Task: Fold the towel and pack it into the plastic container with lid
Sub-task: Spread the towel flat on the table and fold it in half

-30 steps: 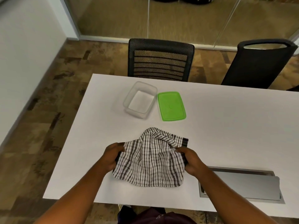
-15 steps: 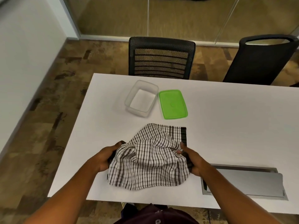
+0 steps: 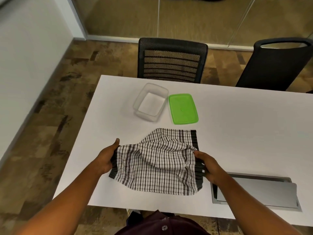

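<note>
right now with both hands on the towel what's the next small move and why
Probably draw both hands apart and lay the towel flat on the table. The left hand and right hand each have a grip on a dark-bordered side, but the middle is bunched and a far corner lies loose. A clean fold needs it smooth first. The clear container sits open, its green lid beside it.

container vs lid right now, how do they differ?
The container is clear plastic; the lid is opaque green. The container is a deep, open, empty tub; the lid is a flat sheet lying beside it, not on it. The container sits left of the lid. Both are rounded rectangles of similar outline, resting on the white table beyond the towel.
</note>
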